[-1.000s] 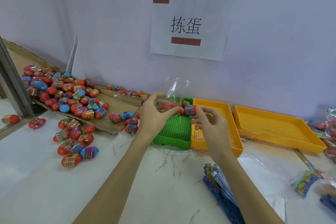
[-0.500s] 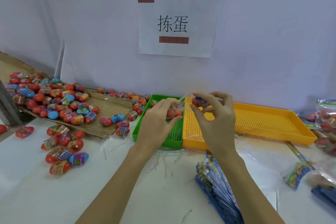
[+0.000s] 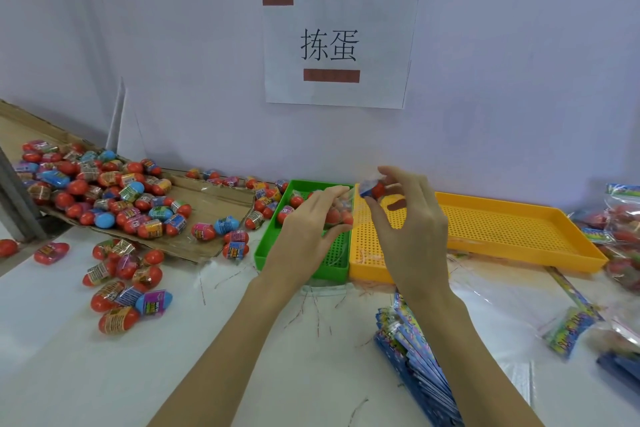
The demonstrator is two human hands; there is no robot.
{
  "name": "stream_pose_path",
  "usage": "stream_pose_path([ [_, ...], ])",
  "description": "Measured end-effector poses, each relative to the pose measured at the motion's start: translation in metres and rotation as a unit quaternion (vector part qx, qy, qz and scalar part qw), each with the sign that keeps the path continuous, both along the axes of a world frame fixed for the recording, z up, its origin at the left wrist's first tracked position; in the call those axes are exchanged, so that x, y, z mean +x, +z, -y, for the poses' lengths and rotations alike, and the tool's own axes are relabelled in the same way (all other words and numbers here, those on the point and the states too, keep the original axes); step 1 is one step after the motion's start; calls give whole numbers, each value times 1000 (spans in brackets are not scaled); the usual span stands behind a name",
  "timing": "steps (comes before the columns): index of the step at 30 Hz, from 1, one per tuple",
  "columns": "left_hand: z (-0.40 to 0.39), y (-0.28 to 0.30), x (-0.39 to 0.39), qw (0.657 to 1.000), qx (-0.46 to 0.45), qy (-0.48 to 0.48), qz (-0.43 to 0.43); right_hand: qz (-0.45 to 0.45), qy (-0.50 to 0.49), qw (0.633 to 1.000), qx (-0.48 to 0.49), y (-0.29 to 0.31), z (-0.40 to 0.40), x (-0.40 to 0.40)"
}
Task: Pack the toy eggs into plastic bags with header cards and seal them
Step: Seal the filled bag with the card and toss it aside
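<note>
The left hand (image 3: 306, 229) grasps a clear plastic bag (image 3: 337, 210) containing eggs; the right hand (image 3: 407, 218) pinches one toy egg (image 3: 372, 189) beside the bag mouth, above the green tray (image 3: 266, 255).

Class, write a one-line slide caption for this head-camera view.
Left hand holds a clear bag of toy eggs over the green tray while the right hand brings another egg.

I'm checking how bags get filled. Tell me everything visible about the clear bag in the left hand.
The clear bag is thin, glossy, see-through plastic, already holding several red toy eggs. The left hand pinches it near its top, over the green tray, beside the yellow tray's edge. Its mouth points toward the right hand, which holds another egg just above. No header card is visible on it.
</note>
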State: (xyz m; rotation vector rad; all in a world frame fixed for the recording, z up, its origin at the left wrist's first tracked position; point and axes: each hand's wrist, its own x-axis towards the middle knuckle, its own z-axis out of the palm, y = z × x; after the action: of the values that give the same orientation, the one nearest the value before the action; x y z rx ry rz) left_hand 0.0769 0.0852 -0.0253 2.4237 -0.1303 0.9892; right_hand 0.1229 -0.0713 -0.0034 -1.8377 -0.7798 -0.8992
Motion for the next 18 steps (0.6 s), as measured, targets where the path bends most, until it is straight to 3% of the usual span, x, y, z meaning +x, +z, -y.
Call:
stream_pose_path([
  [5, -1, -3, 2, 1000, 7, -13, -16, -7, 33, 999, -5, 1, 2, 1],
  [9, 0, -2, 2, 1000, 0, -19, -12, -82, 80, 993, 38, 4, -1, 0],
  [18, 1, -2, 2, 998, -25, -45, -24, -113, 155, 980, -62, -6, 2, 5],
])
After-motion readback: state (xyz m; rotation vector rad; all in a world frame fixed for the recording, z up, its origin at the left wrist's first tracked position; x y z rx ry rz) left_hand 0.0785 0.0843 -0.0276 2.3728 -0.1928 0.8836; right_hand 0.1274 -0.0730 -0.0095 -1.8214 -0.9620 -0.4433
